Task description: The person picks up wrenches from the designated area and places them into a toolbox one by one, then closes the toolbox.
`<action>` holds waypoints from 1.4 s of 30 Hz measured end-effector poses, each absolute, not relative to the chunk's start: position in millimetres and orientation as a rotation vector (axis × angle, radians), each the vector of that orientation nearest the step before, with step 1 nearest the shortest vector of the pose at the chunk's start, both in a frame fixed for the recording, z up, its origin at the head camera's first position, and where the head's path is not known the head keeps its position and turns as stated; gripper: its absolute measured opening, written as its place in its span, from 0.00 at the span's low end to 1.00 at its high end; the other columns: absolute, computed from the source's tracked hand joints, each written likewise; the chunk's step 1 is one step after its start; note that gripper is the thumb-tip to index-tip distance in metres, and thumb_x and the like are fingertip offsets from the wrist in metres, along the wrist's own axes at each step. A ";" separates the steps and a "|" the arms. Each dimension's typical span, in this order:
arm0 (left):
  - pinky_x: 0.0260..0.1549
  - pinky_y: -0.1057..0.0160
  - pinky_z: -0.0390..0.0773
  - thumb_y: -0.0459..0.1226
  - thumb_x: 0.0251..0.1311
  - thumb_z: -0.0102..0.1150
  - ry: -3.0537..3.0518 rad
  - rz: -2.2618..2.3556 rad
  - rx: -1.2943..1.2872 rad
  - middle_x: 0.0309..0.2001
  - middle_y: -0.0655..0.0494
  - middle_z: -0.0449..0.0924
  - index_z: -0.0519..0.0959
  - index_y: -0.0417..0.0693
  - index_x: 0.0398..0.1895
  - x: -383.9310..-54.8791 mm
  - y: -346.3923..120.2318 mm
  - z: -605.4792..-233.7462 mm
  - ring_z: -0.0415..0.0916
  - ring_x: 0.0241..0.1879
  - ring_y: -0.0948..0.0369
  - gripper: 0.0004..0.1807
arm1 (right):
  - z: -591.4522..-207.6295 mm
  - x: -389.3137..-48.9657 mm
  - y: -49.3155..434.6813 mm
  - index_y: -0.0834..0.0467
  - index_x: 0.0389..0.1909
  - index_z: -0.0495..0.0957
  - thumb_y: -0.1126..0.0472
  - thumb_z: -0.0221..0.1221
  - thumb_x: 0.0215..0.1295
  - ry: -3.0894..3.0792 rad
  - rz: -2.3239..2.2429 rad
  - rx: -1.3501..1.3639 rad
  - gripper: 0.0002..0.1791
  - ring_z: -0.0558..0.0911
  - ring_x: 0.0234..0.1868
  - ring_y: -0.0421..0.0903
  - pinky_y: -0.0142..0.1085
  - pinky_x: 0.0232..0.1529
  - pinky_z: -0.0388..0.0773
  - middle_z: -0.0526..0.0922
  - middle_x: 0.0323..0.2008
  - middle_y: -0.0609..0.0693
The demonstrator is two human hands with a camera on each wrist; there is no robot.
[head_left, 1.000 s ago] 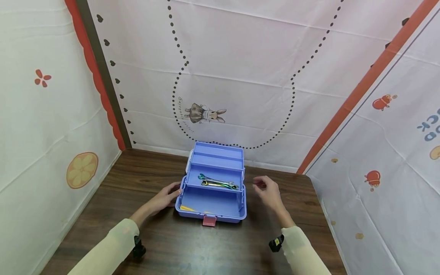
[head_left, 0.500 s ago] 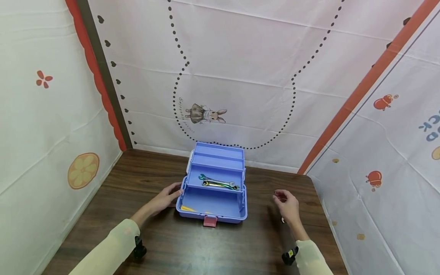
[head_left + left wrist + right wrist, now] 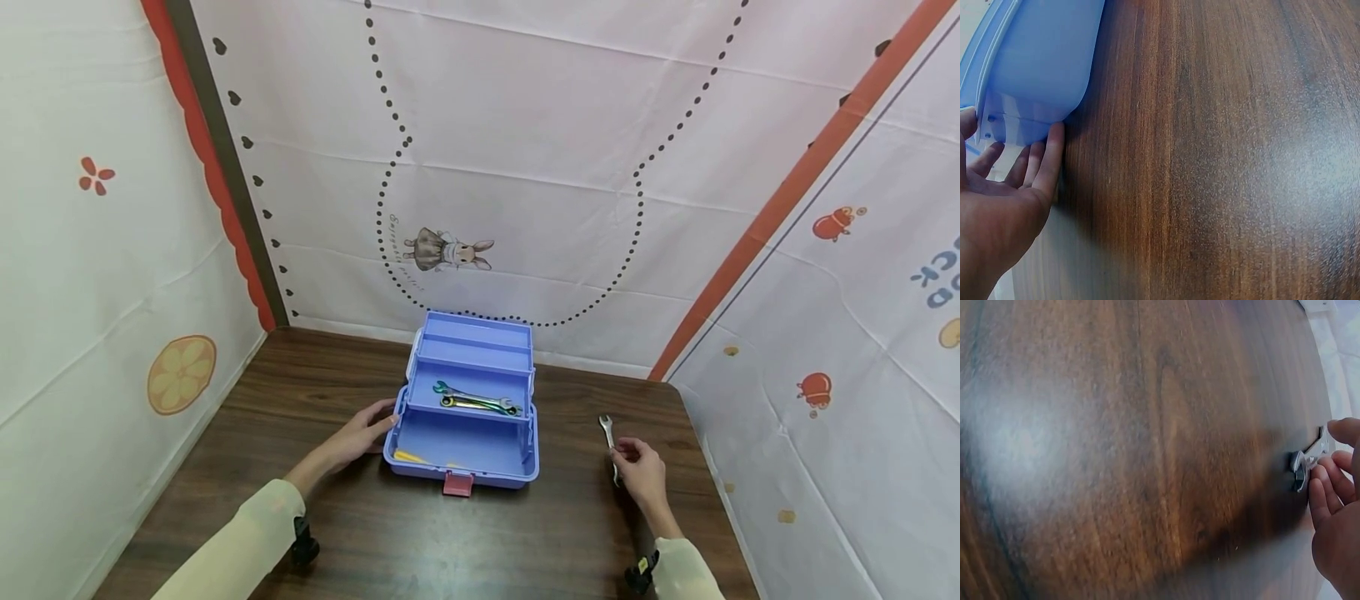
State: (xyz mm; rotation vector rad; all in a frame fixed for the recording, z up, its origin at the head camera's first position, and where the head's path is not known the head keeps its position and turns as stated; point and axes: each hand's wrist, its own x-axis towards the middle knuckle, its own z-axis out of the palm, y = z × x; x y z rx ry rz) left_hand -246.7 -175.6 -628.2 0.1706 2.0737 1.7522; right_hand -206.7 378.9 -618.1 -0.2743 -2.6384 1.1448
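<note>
My right hand [image 3: 642, 477] is at a silver open-end wrench [image 3: 606, 427] on the dark table, right of the toolbox. In the right wrist view, thumb and fingers pinch the wrench [image 3: 1311, 457] from either side, covering part of it. My left hand [image 3: 357, 433] rests against the left side of an open blue toolbox [image 3: 465, 479]. In the left wrist view its straight fingers touch the outer wall of the toolbox [image 3: 1047, 56], with the thumb by the rim. Several shiny green, gold and silver wrenches [image 3: 480, 404] lie on the toolbox's raised tray.
Yellow pieces [image 3: 408, 456], partly hidden, lie in the bottom of the toolbox. A red latch [image 3: 457, 483] hangs at its front. White printed cloth [image 3: 517, 192] stands behind the wooden table [image 3: 465, 550] and along both sides.
My right hand has moved right and toward me, away from the toolbox, to the silver wrench. The wrench has not visibly moved. My left hand stays on the toolbox.
</note>
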 end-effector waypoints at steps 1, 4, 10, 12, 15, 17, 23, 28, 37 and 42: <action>0.57 0.45 0.84 0.56 0.80 0.52 2.071 1.754 0.176 0.79 0.34 0.56 0.55 0.45 0.84 -246.4 -175.5 -628.3 0.69 0.71 0.39 0.41 | -619.1 -206.9 378.3 0.68 0.49 0.86 0.67 0.70 0.66 -2.643 1.142 -0.278 0.13 0.84 0.34 0.38 0.24 0.32 0.79 0.90 0.37 0.58; 0.57 0.44 0.84 0.56 0.81 0.52 2.072 1.752 0.183 0.79 0.33 0.56 0.54 0.44 0.84 -245.3 -175.6 -628.6 0.69 0.71 0.38 0.41 | -620.8 -208.0 375.2 0.68 0.49 0.85 0.66 0.71 0.66 -2.661 1.102 -0.285 0.14 0.86 0.37 0.45 0.26 0.36 0.79 0.90 0.38 0.59; 0.58 0.46 0.84 0.56 0.80 0.52 2.074 1.747 0.167 0.79 0.34 0.56 0.54 0.45 0.85 -244.0 -177.1 -629.9 0.70 0.70 0.39 0.41 | -624.7 -211.7 370.2 0.69 0.46 0.85 0.68 0.71 0.64 -2.690 1.032 -0.287 0.12 0.85 0.38 0.50 0.32 0.38 0.79 0.88 0.38 0.59; 0.58 0.46 0.84 0.56 0.80 0.52 2.075 1.746 0.161 0.79 0.34 0.56 0.54 0.45 0.85 -244.0 -177.4 -630.4 0.70 0.70 0.40 0.41 | -625.8 -213.8 369.3 0.70 0.45 0.85 0.69 0.70 0.63 -2.688 1.001 -0.255 0.11 0.84 0.36 0.50 0.34 0.37 0.79 0.87 0.36 0.59; 0.58 0.47 0.84 0.56 0.80 0.53 2.072 1.747 0.155 0.80 0.34 0.56 0.54 0.46 0.85 -243.9 -177.6 -630.1 0.70 0.70 0.40 0.41 | -626.7 -216.2 369.0 0.70 0.42 0.85 0.72 0.69 0.61 -2.688 0.950 -0.217 0.09 0.84 0.35 0.51 0.36 0.37 0.80 0.86 0.34 0.58; 0.58 0.46 0.84 0.56 0.80 0.52 2.069 1.746 0.163 0.80 0.34 0.55 0.54 0.46 0.84 -243.8 -177.5 -629.4 0.69 0.70 0.40 0.41 | -626.6 -217.1 369.6 0.70 0.42 0.85 0.73 0.68 0.60 -2.692 0.940 -0.209 0.09 0.84 0.35 0.52 0.38 0.37 0.80 0.86 0.33 0.57; 0.58 0.45 0.84 0.56 0.80 0.52 2.065 1.757 0.172 0.79 0.34 0.57 0.55 0.46 0.84 -243.5 -177.0 -629.1 0.69 0.70 0.40 0.40 | -624.6 -220.4 373.7 0.68 0.40 0.84 0.73 0.66 0.57 -2.763 0.938 -0.217 0.09 0.83 0.35 0.50 0.39 0.38 0.79 0.85 0.33 0.55; 0.58 0.46 0.84 0.57 0.80 0.53 2.064 1.751 0.162 0.79 0.35 0.57 0.55 0.47 0.84 -244.1 -176.1 -630.4 0.70 0.70 0.41 0.40 | -622.3 -222.5 376.5 0.67 0.39 0.83 0.72 0.66 0.56 -2.815 0.960 -0.227 0.09 0.81 0.35 0.49 0.41 0.40 0.78 0.84 0.32 0.53; 0.58 0.46 0.84 0.55 0.81 0.51 2.060 1.749 0.182 0.79 0.34 0.56 0.54 0.46 0.85 -246.3 -176.4 -630.0 0.70 0.70 0.40 0.39 | -618.2 -224.7 377.3 0.67 0.37 0.81 0.72 0.65 0.54 -2.868 0.925 -0.164 0.09 0.80 0.34 0.50 0.43 0.40 0.77 0.83 0.32 0.54; 0.58 0.46 0.84 0.54 0.81 0.51 2.050 1.766 0.179 0.79 0.35 0.57 0.55 0.45 0.84 -247.7 -176.2 -631.5 0.68 0.71 0.40 0.39 | -614.1 -225.8 376.6 0.65 0.36 0.79 0.72 0.65 0.55 -2.905 0.904 -0.185 0.08 0.77 0.34 0.50 0.42 0.37 0.75 0.80 0.31 0.54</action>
